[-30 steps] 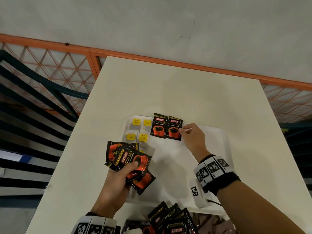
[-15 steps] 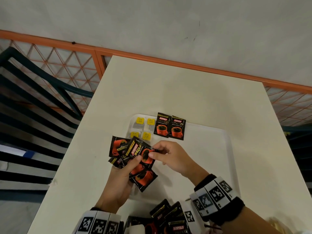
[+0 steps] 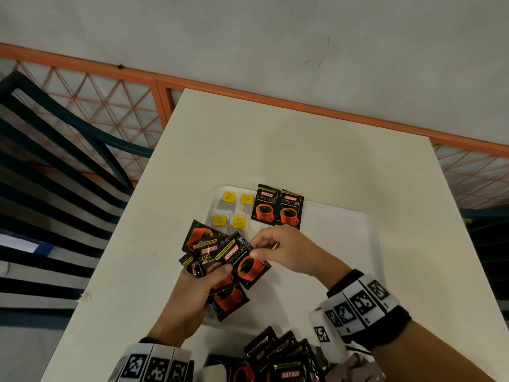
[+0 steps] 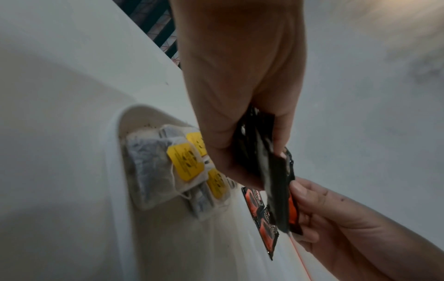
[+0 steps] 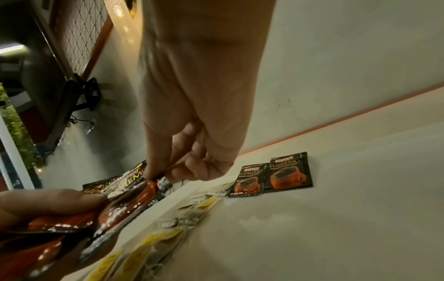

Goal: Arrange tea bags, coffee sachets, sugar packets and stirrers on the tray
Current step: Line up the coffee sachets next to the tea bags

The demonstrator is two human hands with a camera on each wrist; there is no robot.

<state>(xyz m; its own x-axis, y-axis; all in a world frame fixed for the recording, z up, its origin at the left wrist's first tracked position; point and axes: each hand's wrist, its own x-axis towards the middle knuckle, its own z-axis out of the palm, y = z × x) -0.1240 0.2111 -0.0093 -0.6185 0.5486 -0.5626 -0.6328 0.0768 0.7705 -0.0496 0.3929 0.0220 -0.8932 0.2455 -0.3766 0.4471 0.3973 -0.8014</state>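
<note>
A white tray (image 3: 344, 230) lies on the table. Several tea bags with yellow tags (image 3: 230, 209) (image 4: 168, 167) fill its far left corner. Two black Kopiko coffee sachets (image 3: 276, 208) (image 5: 271, 174) lie side by side right of them. My left hand (image 3: 192, 296) grips a fan of several coffee sachets (image 3: 217, 260) over the tray's left edge. My right hand (image 3: 283, 250) pinches the top sachet (image 3: 245, 261) (image 5: 127, 192) of that fan by its right edge between thumb and forefinger. A thin orange stick shows in the right hand (image 3: 274, 246).
More coffee sachets (image 3: 278, 359) are heaped at the table's near edge. An orange lattice railing (image 3: 110, 106) runs behind the table, with dark stairs (image 3: 41, 202) to the left. The tray's right half (image 3: 338, 244) holds nothing.
My right hand left the two laid sachets at the tray's far edge, came back to the left hand's fan and took hold of the top sachet.
</note>
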